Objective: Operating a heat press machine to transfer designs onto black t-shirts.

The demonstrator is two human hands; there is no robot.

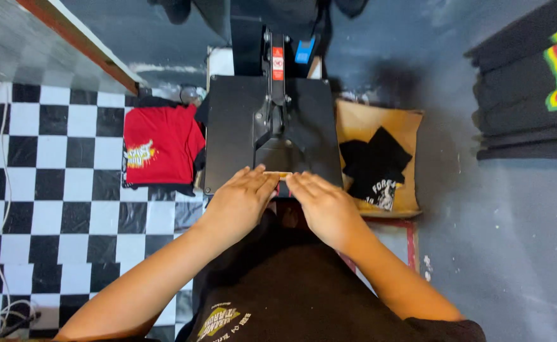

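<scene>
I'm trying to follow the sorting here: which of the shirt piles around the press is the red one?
The red shirt lies left of the heat press, beside the left hand. The folded shirt on cardboard and the stack far right are black.

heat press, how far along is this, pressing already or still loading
Done: the heat press plate is down flat, and a red printed shirt lies to its left. In hand: the left hand and right hand rest flat on its front handle. Left: black garments wait on the cardboard.
</scene>
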